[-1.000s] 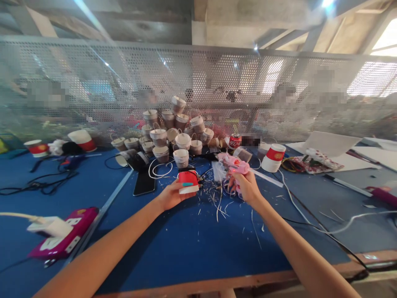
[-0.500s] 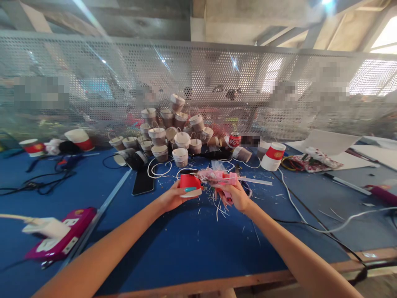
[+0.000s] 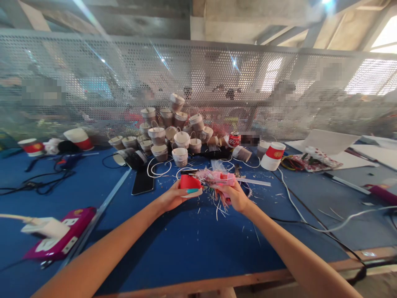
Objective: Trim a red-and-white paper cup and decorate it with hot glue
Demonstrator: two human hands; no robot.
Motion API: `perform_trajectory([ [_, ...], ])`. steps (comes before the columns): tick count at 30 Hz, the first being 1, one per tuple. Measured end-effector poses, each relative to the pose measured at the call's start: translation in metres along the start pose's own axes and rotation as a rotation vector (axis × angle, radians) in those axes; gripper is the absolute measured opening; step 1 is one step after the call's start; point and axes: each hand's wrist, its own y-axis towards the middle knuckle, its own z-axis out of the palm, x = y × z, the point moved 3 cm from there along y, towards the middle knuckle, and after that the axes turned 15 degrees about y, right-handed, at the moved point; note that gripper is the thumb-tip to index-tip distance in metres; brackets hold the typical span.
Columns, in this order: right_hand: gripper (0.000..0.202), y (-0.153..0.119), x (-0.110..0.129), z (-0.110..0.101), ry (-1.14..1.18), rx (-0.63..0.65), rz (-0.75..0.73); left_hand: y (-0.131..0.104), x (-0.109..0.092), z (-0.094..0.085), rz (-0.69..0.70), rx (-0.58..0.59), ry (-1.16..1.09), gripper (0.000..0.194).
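Observation:
Tilted on its side, a red and white paper cup (image 3: 190,182) is held by my left hand (image 3: 173,196), whose thumb lies across the red band. My right hand (image 3: 237,196) is wrapped round the handle of a pink glue gun (image 3: 226,179). A clear glue stick (image 3: 256,182) sticks out of the gun's back end. The gun's front end, covered in stringy bits, is close to the cup's right side; whether they touch cannot be made out. White scraps (image 3: 219,211) lie on the blue table below.
Many small grey buckets (image 3: 181,140) are piled before a perforated screen (image 3: 214,74). A black phone (image 3: 143,181), a magenta power strip (image 3: 62,236), a red can (image 3: 234,139) and red-banded cups (image 3: 274,153) stand around. A white cable (image 3: 294,203) crosses the right side.
The cup has tilted a little more in my left hand. My right hand has shifted the glue gun slightly to the left.

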Motion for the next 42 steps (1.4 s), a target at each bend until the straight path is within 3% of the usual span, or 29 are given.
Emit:
perform_trajectory([
  [24, 0.028, 0.005, -0.001, -0.011, 0.013, -0.098, 0.009, -0.001, -0.009, 0.002, 0.035, 0.049, -0.1, 0.048],
  [30, 0.029, 0.011, -0.01, -0.017, -0.046, -0.098, 0.01, -0.001, -0.008, -0.001, 0.043, 0.058, -0.119, 0.062],
  [33, 0.023, 0.01, -0.007, -0.018, -0.264, -0.148, -0.023, -0.001, -0.007, -0.002, 0.057, 0.057, -0.109, 0.066],
  [36, 0.02, 0.006, 0.005, -0.018, -0.785, -0.357, -0.115, 0.0, -0.009, -0.003, 0.073, -0.003, -0.09, 0.065],
  [39, 0.029, 0.0, 0.009, -0.02, -1.235, -0.568, 0.004, 0.0, -0.011, -0.002, 0.082, -0.051, -0.071, 0.063],
  [42, 0.039, -0.003, 0.005, -0.024, -1.413, -0.682, 0.094, 0.0, -0.011, 0.0, 0.073, -0.049, -0.065, 0.059],
])
